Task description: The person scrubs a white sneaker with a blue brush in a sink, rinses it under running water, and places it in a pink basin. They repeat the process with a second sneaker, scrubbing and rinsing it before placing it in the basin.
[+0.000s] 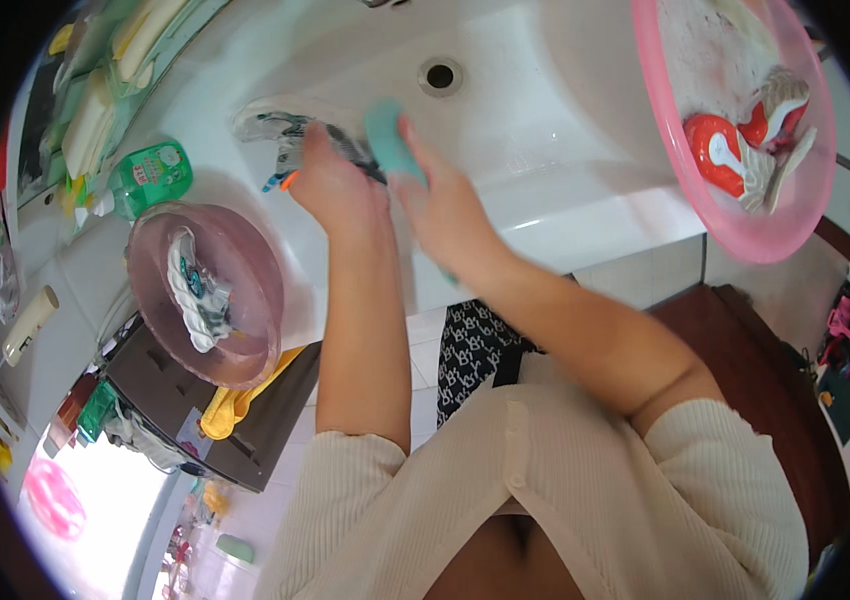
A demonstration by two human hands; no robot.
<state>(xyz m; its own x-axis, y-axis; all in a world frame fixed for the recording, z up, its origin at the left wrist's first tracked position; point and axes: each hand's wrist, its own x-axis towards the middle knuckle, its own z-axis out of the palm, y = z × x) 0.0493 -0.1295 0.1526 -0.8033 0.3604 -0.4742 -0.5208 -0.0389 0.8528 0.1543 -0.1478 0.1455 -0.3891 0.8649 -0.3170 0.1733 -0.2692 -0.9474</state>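
My left hand (338, 184) grips a small grey and white shoe (271, 124) against the left side of the white washbasin (500, 150). Dark markings and a bit of orange and blue show on the shoe; the rest is covered by the hand. In my right hand (443, 214) is a teal scrubbing brush (389, 139), blurred, close beside the shoe's right end. Its bristles cannot be made out. A matching-looking shoe (196, 289) with a white sole lies in a translucent pinkish tub (263, 240) left of my left forearm.
The metal-rimmed drain (440, 76) lies beyond my hands. At the right, a pink basin (661, 150) holds red and white shoes (717, 154) in cloudy water. A green pump bottle (151, 176) lies on the left ledge. Below the tub, a yellow cloth (233, 409) hangs over a dark cabinet (169, 367).
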